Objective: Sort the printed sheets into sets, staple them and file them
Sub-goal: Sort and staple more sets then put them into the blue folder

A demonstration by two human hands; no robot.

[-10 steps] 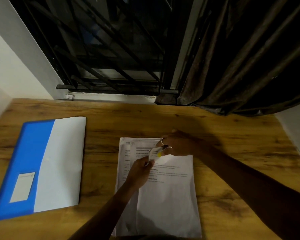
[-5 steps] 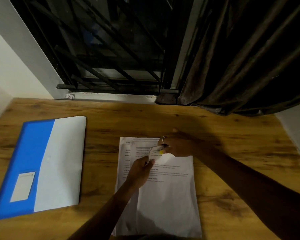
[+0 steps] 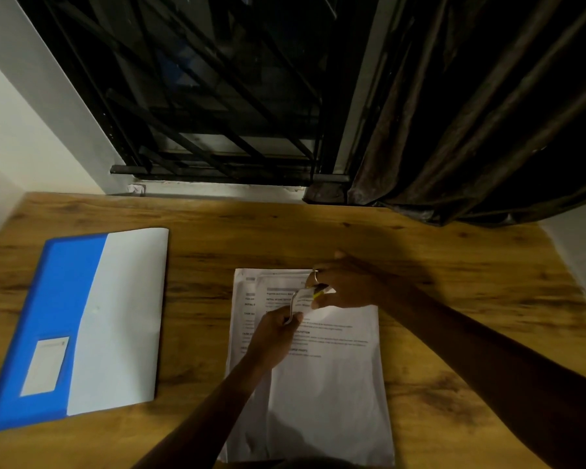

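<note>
On the counter (image 3: 420,252): a stack of printed sheets (image 3: 325,394) lay in the middle, its long side running away from the person, with the lower sheets fanned out a little at the left edge.
Folder: a blue and white folder (image 3: 115,316) lay closed and flat, well apart to the left of the sheets.
Tool: a small silvery tool (image 3: 303,296) with a yellow part was held just above the top of the stack. It was probably the stapler, though it was too small and dim to be sure.
Left hand: the left hand (image 3: 271,336) had its fingers curled round the near end of the tool.
Right hand: the right hand (image 3: 349,286), wearing a ring (image 3: 316,275), pinched the far, yellow end between thumb and fingers.
Change: over the last second very little moved. The right hand's fingers drew slightly closer over the yellow end, the left hand kept its grip, and the sheets and folder lay where they had been.
Meaning for the task: both hands were busy with the tool itself, not with the paper, so it was likely being opened, loaded or readied. No sheet looked lifted or separated, and whether any set was already stapled could not be told.
Still to do: sorting, stapling and filing all seemed to lie ahead, with the folder not yet opened.
Behind: a dark window grille (image 3: 217,113) and a brown curtain (image 3: 471,113) stood beyond the far edge.
</note>
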